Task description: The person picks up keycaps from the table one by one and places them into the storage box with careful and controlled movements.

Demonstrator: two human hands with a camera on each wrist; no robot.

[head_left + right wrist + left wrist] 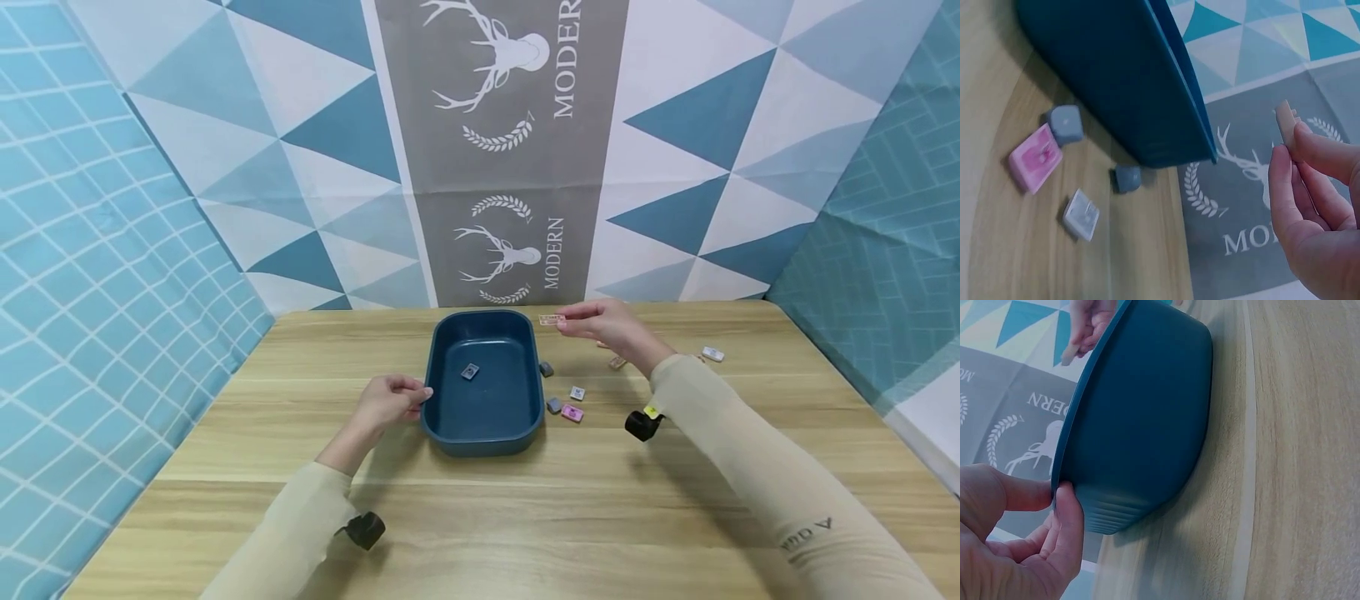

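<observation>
A dark blue rectangular tub [483, 446] stands on the table, with one small grey patterned block [470, 372] lying inside it. At the tub's left rim, my left hand [386, 400] pinches the edge between thumb and fingers; the left wrist view shows this grip on the rim [1066, 440] up close. Beyond the tub's far right corner, my right hand [603, 325] is raised above the table. Between its thumb and fingertips it pinches a small flat orange-pink patterned block [552, 320], seen edge-on in the right wrist view [1286, 122].
Right of the tub lie a pink block [572, 413], a white block [577, 392] and two grey blocks [553, 405]. Farther right are another white block [713, 354] and a tan block [617, 362], near the right forearm. A patterned backdrop [510, 183] rises behind the table.
</observation>
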